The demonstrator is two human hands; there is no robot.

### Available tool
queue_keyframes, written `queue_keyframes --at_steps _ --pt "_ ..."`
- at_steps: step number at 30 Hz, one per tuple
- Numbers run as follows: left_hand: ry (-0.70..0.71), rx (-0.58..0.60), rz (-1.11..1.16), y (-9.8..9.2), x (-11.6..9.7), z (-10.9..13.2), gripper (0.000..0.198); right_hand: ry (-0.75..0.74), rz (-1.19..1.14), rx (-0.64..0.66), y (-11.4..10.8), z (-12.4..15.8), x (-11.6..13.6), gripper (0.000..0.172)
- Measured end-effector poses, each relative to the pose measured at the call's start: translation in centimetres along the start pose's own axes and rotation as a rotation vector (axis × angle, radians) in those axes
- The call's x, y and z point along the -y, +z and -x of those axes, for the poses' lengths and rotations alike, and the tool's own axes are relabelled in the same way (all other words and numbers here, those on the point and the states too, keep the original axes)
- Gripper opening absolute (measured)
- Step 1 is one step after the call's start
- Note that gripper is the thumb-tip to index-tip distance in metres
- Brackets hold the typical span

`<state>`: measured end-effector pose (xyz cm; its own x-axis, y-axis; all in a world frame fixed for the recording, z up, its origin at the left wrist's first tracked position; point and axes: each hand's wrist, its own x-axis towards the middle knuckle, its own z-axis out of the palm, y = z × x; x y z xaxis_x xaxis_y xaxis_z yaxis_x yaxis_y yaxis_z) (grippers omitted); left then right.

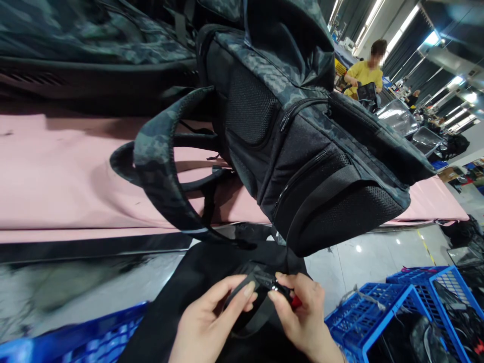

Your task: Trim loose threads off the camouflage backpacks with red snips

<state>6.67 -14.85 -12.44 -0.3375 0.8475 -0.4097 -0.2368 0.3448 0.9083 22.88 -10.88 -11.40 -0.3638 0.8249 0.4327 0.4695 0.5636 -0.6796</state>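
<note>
A black and grey camouflage backpack (302,131) lies on its side on a table with a pink cover (68,171). Its padded shoulder strap (159,151) loops out to the left. At the bottom centre, my left hand (219,312) pinches a black strap (259,275) between thumb and fingers. Close beside it on the right, my right hand (300,307) holds a small black buckle-like piece (278,286) at the strap's end. Something red shows beside the right fingers. The piece's exact shape is too small to tell.
More camouflage bags (94,40) lie along the table's back left. Blue crates stand on the floor at the lower right (374,307) and lower left (83,338). A person in yellow (365,75) stands at the far right.
</note>
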Motion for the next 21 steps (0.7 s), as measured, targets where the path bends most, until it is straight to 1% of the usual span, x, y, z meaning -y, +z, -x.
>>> queue_keyframes --at_steps 5,9,14,16,18,21 --pt "0.003 -0.017 -0.012 -0.1 -0.3 0.1 0.050 -0.007 -0.013 -0.004 -0.2 0.1 -0.1 0.016" --pt "0.073 -0.039 -0.039 -0.1 0.0 0.1 0.043 -0.026 0.042 -0.008 -0.3 0.3 0.1 0.016" --pt "0.177 -0.085 -0.118 0.0 0.3 0.3 0.037 0.038 0.022 -0.036 -0.1 0.5 0.3 0.015" --pt "0.173 -0.077 -0.117 0.0 0.4 0.3 0.040 0.060 -0.007 -0.034 0.0 0.5 0.3 0.015" --pt "0.137 -0.053 -0.101 -0.1 0.5 0.2 0.042 0.070 -0.035 -0.023 0.0 0.5 0.2 0.015" --pt "0.100 0.013 -0.069 -0.1 0.8 0.1 0.041 0.081 -0.038 -0.010 -0.1 0.3 0.2 0.014"
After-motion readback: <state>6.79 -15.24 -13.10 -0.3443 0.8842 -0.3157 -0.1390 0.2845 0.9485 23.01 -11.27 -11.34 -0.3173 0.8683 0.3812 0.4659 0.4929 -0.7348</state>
